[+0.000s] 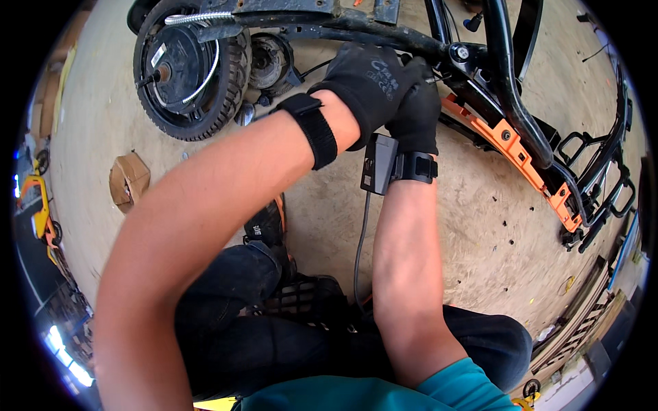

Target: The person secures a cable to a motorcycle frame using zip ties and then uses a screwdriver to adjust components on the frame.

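My left hand (367,85) and my right hand (417,113), both in black gloves, meet just below a black metal frame tube (404,35). The fingers look curled inward, with the tips hidden behind the gloves and the tube. A short, thin piece sticks out beside the right hand; what it belongs to is unclear. A black cable (315,67) runs to the left hand from a round hub-like part (269,61). Left of that part lies a wheel (181,65) with a knobby tyre, its axle showing.
An orange strip (510,140) runs along the frame's right side, near black tubular bars (610,161). A torn cardboard piece (129,179) lies on the concrete floor (473,226), where small dark bits are scattered. Planks (572,322) lie at right. A cabled box (378,163) sits at my right wrist.
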